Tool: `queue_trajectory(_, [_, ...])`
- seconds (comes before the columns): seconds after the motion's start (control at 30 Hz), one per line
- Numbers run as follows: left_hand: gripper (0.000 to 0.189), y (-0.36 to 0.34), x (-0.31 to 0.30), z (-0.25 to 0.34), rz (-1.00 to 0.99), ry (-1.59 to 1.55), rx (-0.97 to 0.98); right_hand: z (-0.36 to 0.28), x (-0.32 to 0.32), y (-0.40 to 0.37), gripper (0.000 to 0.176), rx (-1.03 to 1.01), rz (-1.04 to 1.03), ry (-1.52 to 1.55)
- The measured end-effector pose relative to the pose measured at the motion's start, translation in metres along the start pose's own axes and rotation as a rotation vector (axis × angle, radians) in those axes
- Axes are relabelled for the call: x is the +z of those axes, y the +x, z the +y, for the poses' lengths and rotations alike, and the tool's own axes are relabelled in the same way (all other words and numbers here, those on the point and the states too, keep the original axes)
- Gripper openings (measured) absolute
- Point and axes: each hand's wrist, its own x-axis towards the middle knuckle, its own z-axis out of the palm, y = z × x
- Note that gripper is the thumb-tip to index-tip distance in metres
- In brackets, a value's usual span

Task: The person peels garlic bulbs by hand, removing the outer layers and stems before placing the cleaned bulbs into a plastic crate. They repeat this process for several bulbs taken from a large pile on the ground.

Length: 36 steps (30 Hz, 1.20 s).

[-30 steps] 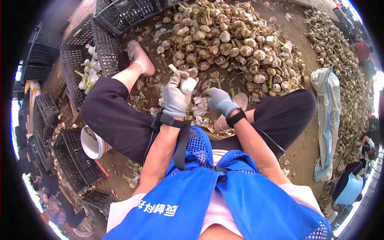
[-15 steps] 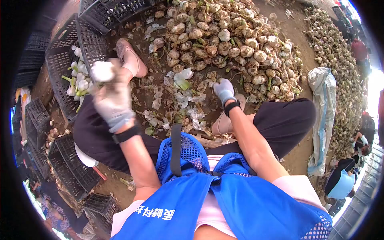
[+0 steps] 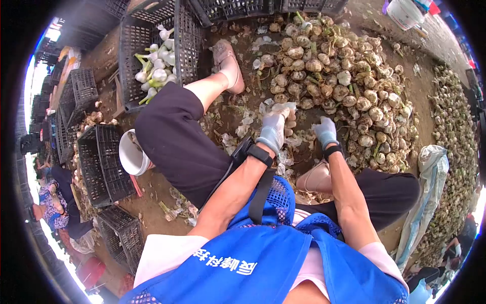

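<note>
My left hand [image 3: 275, 125], in a pale glove with dirty fingertips, hovers at the near edge of a heap of unpeeled garlic bulbs [image 3: 349, 96]. Its fingers are curled, with a whitish patch at their tips. Just to its right, my gloved right hand [image 3: 325, 133] is closed like a fist beside the heap. I cannot make out what either hand holds. Loose garlic skins [image 3: 244, 124] litter the ground around both hands. Cleaned white garlic bulbs [image 3: 159, 68] with green stems lie in a black plastic crate [image 3: 132, 55] beyond my left knee.
A white bucket [image 3: 132, 154] and another black crate [image 3: 104, 164] stand at my left. To the right lies a pale woven sack [image 3: 430, 169], with a long garlic heap [image 3: 455, 126] behind it. Other people sit at both edges of view.
My left hand has come from beside the crate, where it held a white garlic bulb, to the heap near my right hand; that bulb no longer shows in it. The view has swung left.
</note>
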Motion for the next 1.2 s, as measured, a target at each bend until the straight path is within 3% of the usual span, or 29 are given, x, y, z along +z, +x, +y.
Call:
queue_trajectory(0.07, [0.017, -0.006, -0.004, -0.001, -0.019, -0.001, 0.004, 0.005, 0.006, -0.011, 0.037, -0.022, 0.002, -0.018])
queue_trajectory(0.1, [0.015, -0.01, -0.009, -0.003, -0.023, -0.003, -0.008, 0.007, 0.012, -0.021, 0.032, -0.085, 0.152, 0.038])
queue_trajectory(0.13, [0.015, -0.012, -0.011, -0.005, -0.024, -0.003, 0.005, 0.006, 0.012, -0.022, 0.032, -0.096, 0.16, 0.041])
queue_trajectory(0.2, [0.012, -0.012, -0.012, -0.013, 0.123, 0.274, 0.253, -0.001, 0.002, -0.031, 0.023, -0.142, 0.063, 0.296])
queue_trajectory(0.23, [0.014, 0.008, -0.021, -0.027, 0.071, 0.444, 0.295, -0.011, -0.006, -0.036, 0.017, -0.276, 0.146, 0.452])
queue_trajectory(0.27, [0.014, 0.001, -0.02, -0.025, 0.063, 0.441, 0.307, -0.032, -0.032, -0.056, 0.017, -0.313, 0.096, 0.573])
queue_trajectory(0.3, [0.015, -0.011, -0.019, -0.019, -0.128, 0.261, 0.232, -0.035, -0.038, -0.06, 0.017, -0.32, 0.006, 0.911])
queue_trajectory(0.37, [0.021, -0.027, -0.009, -0.01, -0.493, -0.059, 0.021, -0.046, -0.075, -0.089, 0.016, -0.363, -0.062, 1.126])
queue_trajectory(0.4, [0.025, -0.034, -0.011, -0.005, -0.669, -0.077, -0.024, -0.058, -0.104, -0.121, 0.018, -0.237, -0.177, 1.37])
queue_trajectory(0.47, [0.027, -0.062, 0.004, 0.001, -0.753, -0.045, 0.128, -0.041, -0.114, -0.129, 0.024, -0.319, -0.265, 1.614])
queue_trajectory(0.53, [0.029, -0.085, 0.02, 0.003, -0.689, 0.015, 0.22, -0.043, -0.117, -0.152, 0.028, -0.359, -0.134, 1.694])
queue_trajectory(0.57, [0.03, -0.094, 0.027, 0.002, -0.631, -0.011, 0.268, -0.04, -0.116, -0.161, 0.03, -0.263, -0.103, 1.537])
queue_trajectory(0.67, [0.033, -0.091, 0.032, -0.003, -0.599, 0.037, 0.394, -0.043, -0.101, -0.171, 0.031, -0.185, -0.03, 1.527])
queue_trajectory(0.73, [0.036, -0.099, 0.035, -0.003, -0.579, 0.09, 0.402, -0.045, -0.098, -0.166, 0.022, -0.321, 0.017, 1.512])
queue_trajectory(0.8, [0.033, -0.1, 0.038, -0.004, -0.475, 0.137, 0.465, -0.048, -0.103, -0.171, 0.018, -0.3, -0.003, 1.468])
queue_trajectory(0.87, [0.03, -0.092, 0.033, -0.01, -0.467, 0.133, 0.469, -0.043, -0.1, -0.166, 0.017, -0.31, -0.065, 1.535])
queue_trajectory(0.93, [0.026, -0.092, 0.034, -0.009, -0.511, 0.0, 0.345, -0.036, -0.095, -0.164, 0.017, -0.31, -0.122, 1.6])
queue_trajectory(1.0, [0.024, -0.089, 0.036, -0.014, -0.433, -0.032, 0.288, -0.029, -0.093, -0.161, 0.018, -0.236, -0.167, 1.621])
queue_trajectory(1.03, [0.023, -0.085, 0.036, -0.015, -0.451, 0.053, 0.375, -0.031, -0.096, -0.163, 0.021, -0.224, -0.19, 1.683])
queue_trajectory(1.13, [0.022, -0.083, 0.033, -0.01, -0.473, 0.038, 0.33, -0.035, -0.093, -0.155, 0.022, -0.304, -0.171, 1.624])
queue_trajectory(1.2, [0.021, -0.085, 0.034, -0.012, -0.422, 0.117, 0.433, -0.042, -0.088, -0.153, 0.02, -0.321, -0.045, 1.468])
